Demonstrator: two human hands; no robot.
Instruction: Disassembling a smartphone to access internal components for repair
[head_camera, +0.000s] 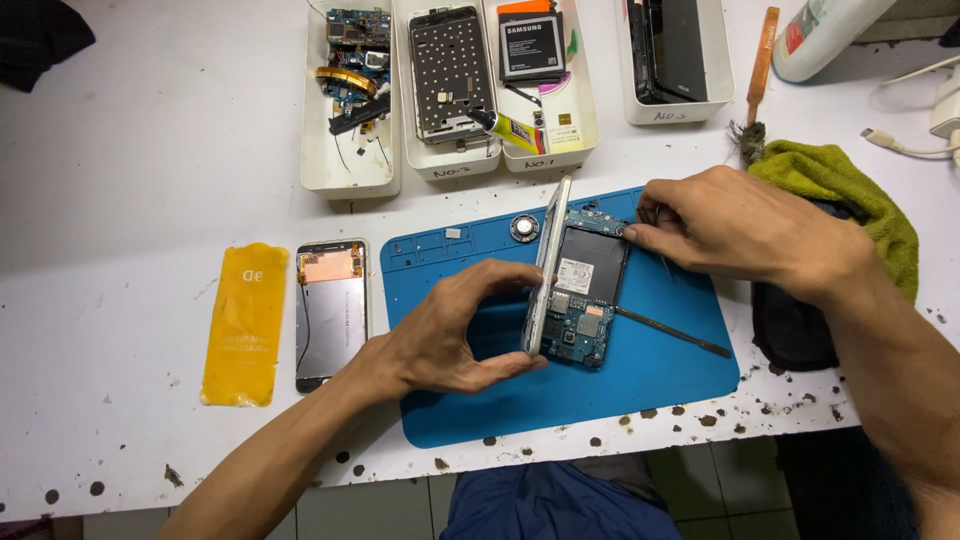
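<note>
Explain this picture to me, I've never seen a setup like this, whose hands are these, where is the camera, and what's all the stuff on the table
There is one picture, taken by a camera worn on a person's head and looking down at their own two bare hands over a white table. No machine is involved.

The left hand props an opened phone up on its edge on a blue work mat, so its circuit boards face right. The right hand pinches at the phone's top corner; it seems to hold a thin tool, but that is hard to tell.

On the mat lie a slim dark prying stick and a small round part. Left of the mat lie a phone screen panel and a yellow film sheet. At the back stand white trays of phone parts. At the right are a green cloth and a small brush.
</note>
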